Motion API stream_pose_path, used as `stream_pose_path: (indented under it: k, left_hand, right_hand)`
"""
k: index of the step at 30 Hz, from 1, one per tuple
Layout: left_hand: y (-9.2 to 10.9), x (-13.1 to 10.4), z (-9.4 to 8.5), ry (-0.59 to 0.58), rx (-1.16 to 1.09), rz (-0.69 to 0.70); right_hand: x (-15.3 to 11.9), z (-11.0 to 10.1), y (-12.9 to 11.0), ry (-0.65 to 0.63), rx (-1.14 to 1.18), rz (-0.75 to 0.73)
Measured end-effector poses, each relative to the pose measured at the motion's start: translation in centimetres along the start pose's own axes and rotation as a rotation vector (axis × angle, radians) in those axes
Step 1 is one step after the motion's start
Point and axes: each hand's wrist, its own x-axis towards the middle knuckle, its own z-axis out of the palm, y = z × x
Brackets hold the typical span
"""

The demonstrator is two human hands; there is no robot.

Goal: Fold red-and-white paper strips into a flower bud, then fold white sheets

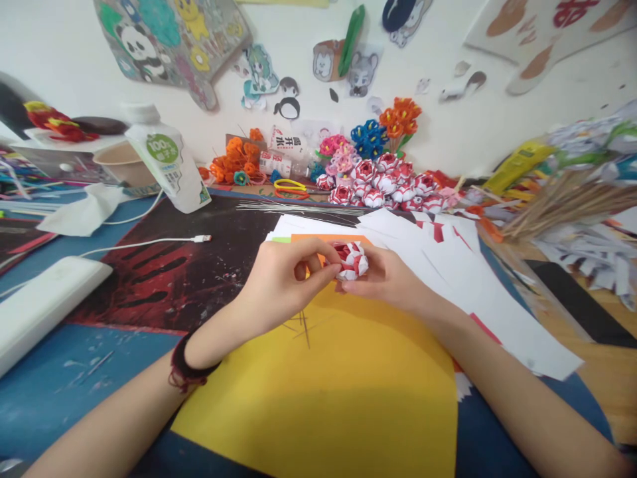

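Note:
A red and white paper flower (352,261) is held between my two hands above a yellow paper sheet (338,392). My right hand (383,272) cups it from the right side, fingers wrapped around it. From the left, the thumb and forefinger of my left hand (293,265) pinch at the flower's edge, closed on its petals. Below my left hand, several thin dark sticks (304,325) lie on the yellow sheet. Part of an orange sheet (308,242) shows behind my hands.
White paper sheets (448,292) spread to the right. Finished red and white flowers (388,182) are heaped at the back, near yellow-handled scissors (291,188). On the left stand a white bottle (169,159) and a white power strip (50,305) beside a cable plug (202,238).

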Motion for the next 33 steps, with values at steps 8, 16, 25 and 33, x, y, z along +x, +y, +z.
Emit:
stream_pose_path:
  k: [8, 16, 25, 33]
  left_hand:
    - [-0.9, -0.3, 0.1, -0.045, 0.222, 0.186]
    - [-1.9, -0.9, 1.1, 0.059, 0.536, 0.399]
    - [-1.8, -1.6, 1.6, 0.129, 0.681, 0.529]
    - [-0.8, -1.5, 1.3, 0.153, 0.835, 0.655]
  right_hand:
    - [0.0, -0.3, 0.5, 0.017, -0.071, 0.02]
    - [0.0, 0.5, -0.2, 0.075, -0.03, 0.06]
    - [-0.1, 1.2, -0.6, 0.083, -0.037, 0.036]
    - [-0.1, 1.7, -1.1, 0.119, -0.045, 0.035]
